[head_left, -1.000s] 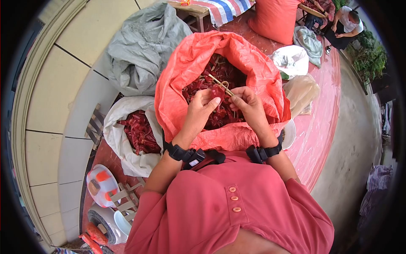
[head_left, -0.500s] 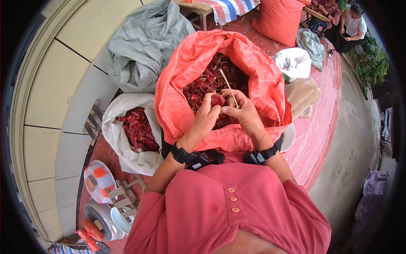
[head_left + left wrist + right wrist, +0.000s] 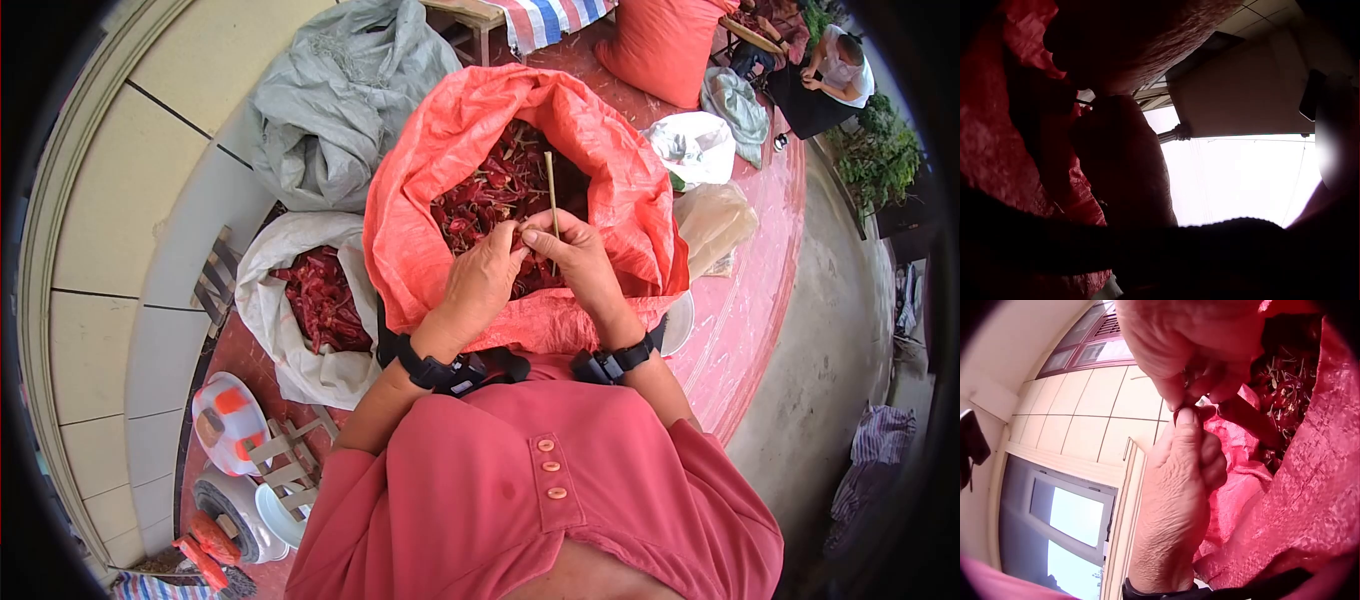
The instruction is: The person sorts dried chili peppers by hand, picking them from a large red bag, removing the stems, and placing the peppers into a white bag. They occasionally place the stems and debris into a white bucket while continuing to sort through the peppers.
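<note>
In the head view both hands meet over a red woven sack [image 3: 415, 165] holding dried red chillies [image 3: 480, 205]. My left hand [image 3: 478, 285] pinches a small dark red chilli piece, mostly hidden by the fingers; its end shows at the thumb tip in the right wrist view. A thin pale stick [image 3: 550, 182] stands nearly upright in the picture, held by the curled fingers of my right hand [image 3: 585, 268]. The fingertips of both hands are close together. In the right wrist view, my left hand [image 3: 1172, 500] lies below my right hand [image 3: 1194, 337]. The left wrist view is very dark.
A white sack [image 3: 268, 285] with red chillies lies to the left, below a grey sack [image 3: 345, 110]. A full red sack [image 3: 660, 50] and a white bag [image 3: 695, 145] are at the upper right. A seated person [image 3: 840, 75] is beyond them.
The stick has swung from a leftward slant to nearly upright. My hands have closed in around the red chilli, which showed more plainly before and is now mostly covered.
</note>
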Demonstrator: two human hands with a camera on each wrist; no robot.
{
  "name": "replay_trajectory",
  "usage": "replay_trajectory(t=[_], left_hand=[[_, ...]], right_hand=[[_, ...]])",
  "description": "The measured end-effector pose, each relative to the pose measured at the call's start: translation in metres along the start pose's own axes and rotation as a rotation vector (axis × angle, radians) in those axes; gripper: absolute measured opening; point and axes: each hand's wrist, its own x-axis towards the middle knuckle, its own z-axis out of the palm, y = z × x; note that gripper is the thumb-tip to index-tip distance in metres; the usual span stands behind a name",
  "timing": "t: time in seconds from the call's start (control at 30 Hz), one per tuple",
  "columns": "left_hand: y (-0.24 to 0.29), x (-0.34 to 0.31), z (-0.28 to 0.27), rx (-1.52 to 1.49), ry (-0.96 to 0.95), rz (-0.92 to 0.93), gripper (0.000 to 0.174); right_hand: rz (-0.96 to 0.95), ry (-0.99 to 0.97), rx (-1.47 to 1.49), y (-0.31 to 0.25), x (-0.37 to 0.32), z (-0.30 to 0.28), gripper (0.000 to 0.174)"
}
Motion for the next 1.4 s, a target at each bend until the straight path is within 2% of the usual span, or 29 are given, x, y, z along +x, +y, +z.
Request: replay_trajectory(t=[0.03,0.13,0.23,0.33,0.37,0.47,0.5,0.6,0.73,0.83,0.93,0.97,1.07,1.2,1.23,1.33,1.4], left_hand=[[0.001,-0.001,-0.001,0.067,-0.045,-0.057,0.028],[-0.005,-0.004,0.011,0.084,0.027,-0.06,0.02],[-0.008,-0.004,0.014,-0.21,0.035,0.005,0.02],[-0.004,-0.005,0.011,-0.332,0.018,-0.014,0.019],[-0.004,-0.005,0.008,-0.316,0.009,-0.001,0.018],[-0.006,-0.007,0.004,-0.254,0.013,0.072,0.016],[-0.009,-0.008,0.005,-0.224,0.039,0.114,0.016],[-0.015,-0.01,0.004,-0.155,0.067,0.201,0.017],[-0.017,-0.011,-0.004,-0.132,0.016,0.261,0.018],[-0.021,-0.015,0.001,-0.139,0.154,0.43,0.018],[-0.014,-0.016,-0.005,-0.312,0.159,0.059,0.018],[-0.018,-0.015,-0.003,-0.402,0.196,-0.006,0.02],[-0.014,-0.013,-0.011,-0.597,0.175,-0.096,0.022],[0.006,-0.011,-0.012,-0.492,0.2,0.149,0.043],[0.003,-0.01,-0.004,-0.499,0.176,0.146,0.058],[0.008,-0.008,-0.001,-0.478,0.147,0.042,0.055],[0.005,-0.008,-0.004,-0.447,0.075,-0.004,0.043]], right_hand=[[0.01,0.0,-0.005,0.005,0.002,-0.001,0.01],[-0.29,0.128,-0.427,0.016,-0.001,0.003,0.007],[-0.795,0.159,-0.98,-0.002,-0.005,0.013,0.007],[-0.672,0.12,-0.891,-0.012,-0.011,0.014,0.008],[-0.566,0.157,-0.804,-0.012,-0.01,0.014,0.004],[0.024,0.07,-0.007,-0.012,-0.015,0.014,0.006],[0.025,0.023,0.085,-0.006,-0.013,0.012,0.011],[0.178,-0.089,0.413,-0.004,-0.007,0.004,0.011],[0.365,-0.089,0.605,-0.001,-0.006,-0.001,0.011],[0.458,-0.154,0.967,0.002,-0.001,-0.011,0.012],[0.321,-0.148,1.058,-0.005,0.0,-0.01,0.012],[0.318,-0.153,1.106,-0.011,0.001,-0.011,0.011],[0.248,-0.147,0.995,-0.02,0.004,-0.016,0.011],[0.179,-0.191,0.875,-0.028,0.002,-0.008,0.01],[0.172,-0.188,0.866,-0.029,0.001,-0.006,0.01],[0.129,-0.186,0.836,-0.032,-0.005,0.002,0.011],[0.07,-0.199,0.806,-0.037,-0.007,0.005,0.013]])
